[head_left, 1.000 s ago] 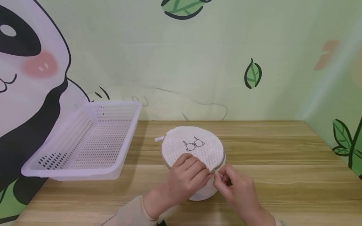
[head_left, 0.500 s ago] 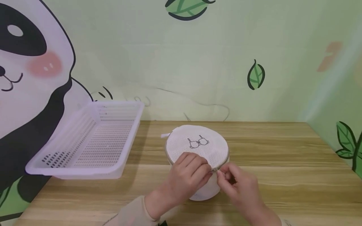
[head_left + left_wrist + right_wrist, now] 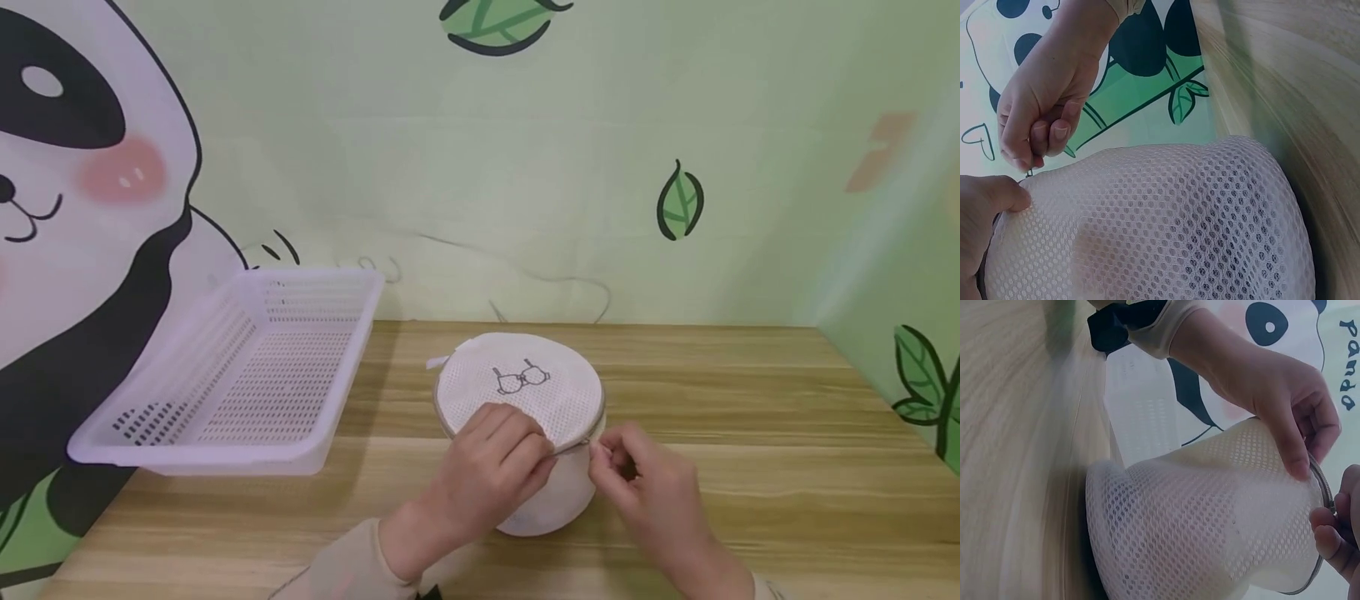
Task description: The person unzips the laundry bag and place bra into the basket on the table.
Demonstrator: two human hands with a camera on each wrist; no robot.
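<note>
Left hand (image 3: 491, 467) gripping zipped mesh laundry bag (image 3: 525, 400), right hand (image 3: 645, 487) pinching its zipper pull (image 3: 588, 444); basket (image 3: 225, 450) beside.

White mesh bag (image 3: 525, 396) showing a grey line drawing (honeycomb weave); pale lilac slotted basket (image 3: 232, 375) sitting on light wood-grain table (image 3: 750, 467); wall (image 3: 525, 167) showing green leaves.

The round white mesh laundry bag (image 3: 525, 408) is soft honeycomb netting, matt, with a thin metal-looking zip along the rim where the left hand (image 3: 491, 475) and right hand (image 3: 645, 492) pinch it. Beneath lies the smooth, wood-grain table (image 3: 750, 467); to the left, a perforated, slightly glossy white plastic basket (image 3: 240, 375).
</note>
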